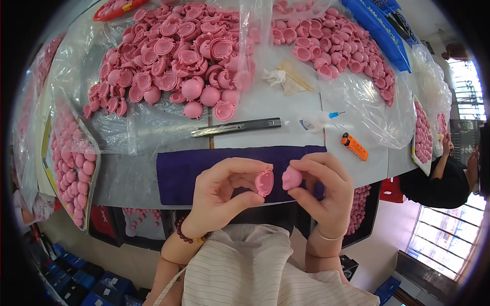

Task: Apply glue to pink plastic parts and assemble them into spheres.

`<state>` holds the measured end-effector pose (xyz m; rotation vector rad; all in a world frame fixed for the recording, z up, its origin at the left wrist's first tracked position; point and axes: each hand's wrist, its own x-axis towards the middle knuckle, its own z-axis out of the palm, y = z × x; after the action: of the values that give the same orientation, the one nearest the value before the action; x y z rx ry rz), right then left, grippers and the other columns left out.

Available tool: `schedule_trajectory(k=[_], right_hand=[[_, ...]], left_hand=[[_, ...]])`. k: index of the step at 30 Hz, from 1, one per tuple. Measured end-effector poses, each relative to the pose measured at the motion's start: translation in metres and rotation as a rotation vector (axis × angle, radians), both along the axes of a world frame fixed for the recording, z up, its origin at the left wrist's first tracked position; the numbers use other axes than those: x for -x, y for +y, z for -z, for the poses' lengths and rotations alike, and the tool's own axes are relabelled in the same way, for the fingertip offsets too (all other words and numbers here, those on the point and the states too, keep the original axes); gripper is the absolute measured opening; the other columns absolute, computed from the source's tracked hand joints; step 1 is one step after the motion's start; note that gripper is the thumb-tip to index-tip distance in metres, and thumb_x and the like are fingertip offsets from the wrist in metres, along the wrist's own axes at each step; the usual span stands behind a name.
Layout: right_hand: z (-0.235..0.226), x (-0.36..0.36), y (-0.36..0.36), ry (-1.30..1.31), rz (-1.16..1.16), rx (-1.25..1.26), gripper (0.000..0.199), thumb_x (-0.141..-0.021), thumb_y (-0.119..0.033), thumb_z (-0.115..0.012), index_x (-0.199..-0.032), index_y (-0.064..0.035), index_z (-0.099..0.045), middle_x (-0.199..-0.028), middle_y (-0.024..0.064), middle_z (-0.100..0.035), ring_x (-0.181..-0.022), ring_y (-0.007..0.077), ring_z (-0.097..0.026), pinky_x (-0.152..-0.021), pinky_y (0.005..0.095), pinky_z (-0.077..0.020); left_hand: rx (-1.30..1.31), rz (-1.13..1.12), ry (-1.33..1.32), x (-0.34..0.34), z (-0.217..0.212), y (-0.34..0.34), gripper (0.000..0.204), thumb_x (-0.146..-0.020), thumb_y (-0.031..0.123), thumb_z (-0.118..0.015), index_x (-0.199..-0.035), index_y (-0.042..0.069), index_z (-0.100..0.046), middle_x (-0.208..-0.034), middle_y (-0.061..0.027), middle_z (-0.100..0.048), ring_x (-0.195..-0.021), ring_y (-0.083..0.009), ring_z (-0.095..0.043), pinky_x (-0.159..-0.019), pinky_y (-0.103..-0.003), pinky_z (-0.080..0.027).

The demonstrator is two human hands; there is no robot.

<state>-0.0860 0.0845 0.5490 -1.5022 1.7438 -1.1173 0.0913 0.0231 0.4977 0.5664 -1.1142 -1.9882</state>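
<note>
Pinched between the thumb and fingers of my left hand [224,191] is a hollow pink plastic half-shell [264,182], its open side turned toward the right. My right hand [322,188] grips a rounded pink plastic piece [292,178] with small bumps on it. The two pieces face each other, a small gap apart, above a dark purple cloth [204,171] at the table's near edge. Beyond the cloth lie a black-and-grey utility knife [236,127], a small clear bottle [314,124] with a blue needle tip, and an orange box-shaped item [354,147].
A big heap of pink shells [173,51] covers the far left on plastic sheeting; smaller pink pieces [337,43] pile up at far right. A tray of pink balls [74,173] stands at left. A blue bin [380,35] sits at the back right. Another person [434,178] is at far right.
</note>
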Motion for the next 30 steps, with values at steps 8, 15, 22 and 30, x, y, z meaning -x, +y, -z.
schedule_trajectory(k=[8,15,22,30], right_hand=[[0.028,-0.012,-0.006,-0.179,-0.09,0.149,0.033,-0.066,-0.008,-0.072,-0.094,0.0042,-0.061,-0.09,0.0073,-0.054,-0.069,0.0097,-0.051,-0.056,0.0185,-0.0403],[0.036,-0.012,-0.004,-0.056,-0.054,0.228,0.035,-0.062,-0.012,-0.077,-0.091,0.0011,-0.062,-0.084,0.005,-0.054,-0.063,0.0094,-0.048,-0.052,0.0199,-0.0385],[0.036,-0.031,-0.005,0.285,-0.061,0.515,0.03,-0.058,-0.002,-0.075,-0.085,0.0003,-0.061,-0.072,0.0063,-0.057,-0.061,0.0155,-0.051,-0.052,0.0242,-0.0403],[0.035,0.025,-0.025,-0.038,0.448,0.447,0.042,-0.066,-0.008,-0.07,-0.103,0.0017,-0.054,-0.084,0.0088,-0.058,-0.074,0.0157,-0.052,-0.063,0.0255,-0.0414]], left_hand=[[0.153,-0.052,0.008,0.004,0.004,0.002,0.038,-0.071,-0.012,-0.062,-0.108,-0.006,-0.053,-0.109,-0.014,-0.054,-0.091,-0.017,-0.059,-0.08,-0.027,-0.05],[0.182,-0.025,-0.041,0.002,0.004,0.0,0.039,-0.071,-0.012,-0.062,-0.109,-0.005,-0.054,-0.112,-0.0146,-0.053,-0.092,-0.0176,-0.058,-0.081,-0.027,-0.05],[0.189,-0.069,-0.057,0.001,0.006,0.0,0.051,-0.065,0.0,-0.073,-0.111,-0.005,-0.053,-0.109,-0.0196,-0.056,-0.098,-0.02,-0.056,-0.085,-0.03,-0.046],[0.08,-0.104,-0.003,0.001,0.005,0.0,0.047,-0.059,-0.003,-0.077,-0.102,-0.005,-0.059,-0.103,-0.0177,-0.06,-0.091,-0.021,-0.06,-0.08,-0.029,-0.047]])
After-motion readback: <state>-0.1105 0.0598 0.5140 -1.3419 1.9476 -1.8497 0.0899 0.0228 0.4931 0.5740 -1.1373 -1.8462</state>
